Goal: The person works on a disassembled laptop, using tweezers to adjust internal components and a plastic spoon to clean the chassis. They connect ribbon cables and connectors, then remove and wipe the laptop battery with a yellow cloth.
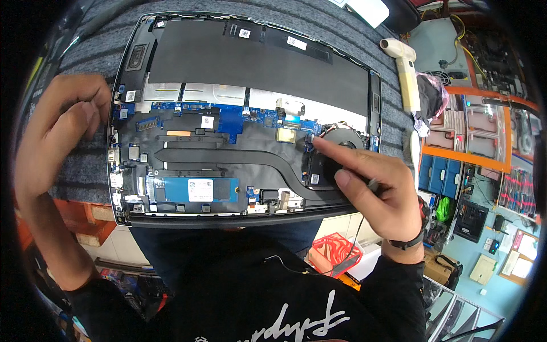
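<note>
Reaching over the laptop fan point(344, 136) right of centre, the right hand point(390, 191) parts thumb and forefinger; far left, the left hand point(62, 122) curls, fingers together.

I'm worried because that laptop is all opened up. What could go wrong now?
The right hand has its index finger near the fan and its thin wires, so a slip might snag one.
The blue circuit board is uncovered, so a careless touch could harm it.
A thin cord trails below the laptop; it might catch on something.
</note>
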`<action>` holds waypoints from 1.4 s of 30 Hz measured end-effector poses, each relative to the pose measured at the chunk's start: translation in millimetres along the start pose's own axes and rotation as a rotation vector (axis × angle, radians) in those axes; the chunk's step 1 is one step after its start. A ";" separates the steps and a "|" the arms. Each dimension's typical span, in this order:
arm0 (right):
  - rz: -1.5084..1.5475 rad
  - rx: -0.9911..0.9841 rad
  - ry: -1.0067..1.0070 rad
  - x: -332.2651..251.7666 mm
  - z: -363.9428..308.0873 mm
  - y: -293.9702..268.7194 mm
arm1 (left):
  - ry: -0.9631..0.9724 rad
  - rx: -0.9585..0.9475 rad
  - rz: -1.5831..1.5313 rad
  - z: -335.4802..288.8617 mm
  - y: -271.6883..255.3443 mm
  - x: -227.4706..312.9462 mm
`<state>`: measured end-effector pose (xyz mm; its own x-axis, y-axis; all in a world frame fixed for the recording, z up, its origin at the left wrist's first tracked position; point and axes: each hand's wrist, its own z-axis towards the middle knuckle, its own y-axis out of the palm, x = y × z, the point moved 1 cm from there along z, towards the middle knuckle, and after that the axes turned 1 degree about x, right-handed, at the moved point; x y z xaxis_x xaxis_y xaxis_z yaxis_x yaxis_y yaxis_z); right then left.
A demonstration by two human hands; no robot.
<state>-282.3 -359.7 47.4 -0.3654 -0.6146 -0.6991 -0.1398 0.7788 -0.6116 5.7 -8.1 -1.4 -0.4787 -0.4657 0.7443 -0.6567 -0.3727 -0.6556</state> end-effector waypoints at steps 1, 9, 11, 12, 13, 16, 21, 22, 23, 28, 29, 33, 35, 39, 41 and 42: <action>0.136 0.001 0.030 0.5 1.2 2.1 | -0.025 -0.021 -0.024 0.5 -0.3 3.3; 0.703 -0.050 0.229 -7.8 -5.9 2.5 | -0.091 -0.013 -0.042 -1.2 4.9 14.2; 0.821 -0.088 0.246 -4.4 -5.5 0.8 | -0.068 -0.005 -0.046 -1.3 6.9 13.1; 0.877 -0.107 0.247 -2.5 -4.6 0.0 | -0.062 -0.003 -0.045 -2.0 7.0 12.5; 0.911 -0.119 0.245 -0.4 -3.0 0.0 | -0.064 -0.001 -0.041 -3.1 6.8 11.5; 0.946 -0.122 0.252 2.2 -0.3 1.1 | 0.010 -0.029 -0.016 -2.6 6.6 6.5; 0.919 -0.103 0.273 2.3 0.9 3.9 | 0.042 -0.045 0.025 -2.3 7.0 4.7; 0.914 -0.101 0.272 2.4 1.2 4.0 | 0.038 -0.047 0.027 -1.8 7.1 5.7; 0.910 -0.100 0.271 2.6 1.5 4.2 | -0.010 -0.028 0.021 -1.8 7.2 6.8; 0.906 -0.100 0.270 4.2 2.4 4.2 | -0.025 0.047 -0.073 -3.4 11.7 15.1; 0.904 -0.099 0.267 4.0 2.2 4.2 | -0.052 0.061 -0.044 -3.0 11.2 16.2; 0.939 -0.076 0.262 1.9 -0.9 3.7 | -0.070 0.028 -0.077 -2.1 10.1 17.8; 0.924 -0.080 0.272 1.0 -2.8 4.5 | -0.094 0.035 -0.059 -2.4 8.9 15.9; 0.898 -0.057 0.267 0.8 -4.9 6.7 | -0.029 -0.011 -0.004 -2.9 6.4 8.5; 0.895 -0.053 0.253 1.3 -4.9 7.1 | -0.023 -0.039 0.017 -3.0 5.3 4.0; 0.900 -0.051 0.246 1.5 -4.8 7.0 | 0.015 -0.062 0.030 -3.0 4.7 2.6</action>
<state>-288.2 -354.6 43.8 -0.5396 0.2616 -0.8002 0.2520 0.9571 0.1429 -0.4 -8.6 -2.2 -0.5071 -0.4638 0.7265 -0.6764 -0.3083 -0.6689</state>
